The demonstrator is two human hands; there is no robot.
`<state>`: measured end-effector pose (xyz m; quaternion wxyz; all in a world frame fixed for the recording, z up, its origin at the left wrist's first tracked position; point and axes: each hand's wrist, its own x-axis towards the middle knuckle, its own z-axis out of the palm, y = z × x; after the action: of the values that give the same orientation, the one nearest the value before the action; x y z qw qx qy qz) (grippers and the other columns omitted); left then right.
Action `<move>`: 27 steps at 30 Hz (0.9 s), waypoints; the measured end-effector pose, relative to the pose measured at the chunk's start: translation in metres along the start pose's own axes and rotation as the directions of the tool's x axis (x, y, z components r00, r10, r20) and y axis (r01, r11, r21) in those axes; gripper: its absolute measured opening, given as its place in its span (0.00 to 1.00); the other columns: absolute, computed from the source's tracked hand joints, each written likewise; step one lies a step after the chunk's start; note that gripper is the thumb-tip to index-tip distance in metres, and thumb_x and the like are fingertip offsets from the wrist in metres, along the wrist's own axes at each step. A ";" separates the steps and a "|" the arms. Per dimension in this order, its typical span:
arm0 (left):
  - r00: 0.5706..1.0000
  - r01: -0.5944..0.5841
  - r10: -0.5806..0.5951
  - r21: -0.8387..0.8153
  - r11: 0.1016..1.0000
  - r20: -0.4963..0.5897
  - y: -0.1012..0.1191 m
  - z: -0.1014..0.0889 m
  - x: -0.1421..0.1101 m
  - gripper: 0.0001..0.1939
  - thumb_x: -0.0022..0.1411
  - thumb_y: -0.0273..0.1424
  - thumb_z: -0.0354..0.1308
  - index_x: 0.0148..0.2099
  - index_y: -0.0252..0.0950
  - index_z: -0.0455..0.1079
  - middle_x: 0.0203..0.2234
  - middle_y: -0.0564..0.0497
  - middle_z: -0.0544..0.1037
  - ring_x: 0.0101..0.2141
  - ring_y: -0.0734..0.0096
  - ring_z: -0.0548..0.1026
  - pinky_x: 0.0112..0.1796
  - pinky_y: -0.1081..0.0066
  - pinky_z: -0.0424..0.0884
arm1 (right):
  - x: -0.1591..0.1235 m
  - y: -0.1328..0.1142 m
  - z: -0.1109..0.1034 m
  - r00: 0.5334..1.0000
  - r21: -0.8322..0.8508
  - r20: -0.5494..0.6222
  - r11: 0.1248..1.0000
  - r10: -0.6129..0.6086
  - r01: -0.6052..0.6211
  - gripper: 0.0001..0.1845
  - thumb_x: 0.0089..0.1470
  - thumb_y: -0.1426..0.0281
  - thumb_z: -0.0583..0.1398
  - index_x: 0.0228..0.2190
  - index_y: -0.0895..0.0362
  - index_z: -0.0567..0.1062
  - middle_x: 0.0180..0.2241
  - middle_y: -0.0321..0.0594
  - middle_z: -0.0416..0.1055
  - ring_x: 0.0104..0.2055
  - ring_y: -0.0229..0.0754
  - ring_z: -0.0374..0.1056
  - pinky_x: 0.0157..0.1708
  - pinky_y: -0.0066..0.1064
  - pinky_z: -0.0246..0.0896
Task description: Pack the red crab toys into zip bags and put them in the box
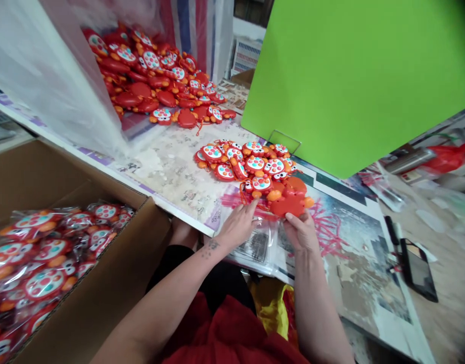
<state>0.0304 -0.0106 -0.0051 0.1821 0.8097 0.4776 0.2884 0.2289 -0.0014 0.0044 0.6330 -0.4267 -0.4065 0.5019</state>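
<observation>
My right hand [301, 230] grips a red plastic crab-shaped toy [289, 202] by its near edge, its plain red back facing up and orange feet sticking out. My left hand [238, 225] lies just left of it, fingers stretched forward against the near side of a toy pile [255, 164]. The toys there are red with white ovals, coloured dots, eyes and thin cords. Below both hands, clear plastic bags [261, 245] lie at the table edge.
At the left stands a cardboard box [103, 283] of bagged toys [46, 247]. A large white sack [114, 116] spills loose toys [152, 86] at the back. A green board [350, 76] rises behind the pile. A black device [418, 270] lies far right.
</observation>
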 end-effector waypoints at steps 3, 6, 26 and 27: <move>0.998 -0.065 0.063 0.072 0.995 0.024 -0.003 0.003 0.000 0.10 0.70 0.30 0.51 0.50 0.35 0.69 0.45 0.44 0.76 0.48 0.58 0.72 0.50 0.58 0.68 | 0.000 -0.002 -0.001 1.000 0.010 0.018 1.000 -0.008 0.008 0.23 0.45 0.62 0.71 0.44 0.50 0.76 0.49 0.40 0.78 0.49 0.44 0.74 0.51 0.39 0.70; 0.992 -0.125 0.125 0.163 0.979 0.012 -0.004 0.005 0.000 0.08 0.71 0.30 0.50 0.41 0.36 0.70 0.38 0.46 0.75 0.43 0.60 0.70 0.47 0.60 0.68 | 0.000 0.000 0.001 0.997 -0.091 0.071 0.996 -0.014 0.020 0.24 0.49 0.61 0.70 0.48 0.50 0.74 0.53 0.41 0.74 0.54 0.44 0.72 0.54 0.39 0.68; 0.966 -0.142 0.123 -0.069 0.988 -0.228 -0.006 0.003 0.002 0.03 0.68 0.27 0.54 0.39 0.35 0.67 0.58 0.39 0.69 0.60 0.56 0.67 0.58 0.52 0.67 | 0.023 -0.001 0.050 0.904 -0.747 0.424 0.548 -0.043 0.377 0.30 0.61 0.47 0.50 0.31 0.56 0.80 0.34 0.46 0.78 0.40 0.49 0.71 0.46 0.41 0.65; 0.972 -0.120 0.099 -0.092 0.988 -0.213 -0.005 0.002 0.002 0.03 0.68 0.27 0.54 0.39 0.35 0.67 0.58 0.39 0.70 0.60 0.56 0.67 0.59 0.52 0.67 | 0.017 -0.003 0.045 0.943 -0.797 0.310 0.508 -0.118 0.326 0.29 0.61 0.48 0.50 0.34 0.56 0.80 0.35 0.47 0.78 0.41 0.50 0.71 0.45 0.41 0.65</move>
<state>0.0293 -0.0062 -0.0091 0.1569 0.7897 0.4329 0.4054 0.1905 0.0208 0.0228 0.3618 -0.5642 -0.7140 0.2024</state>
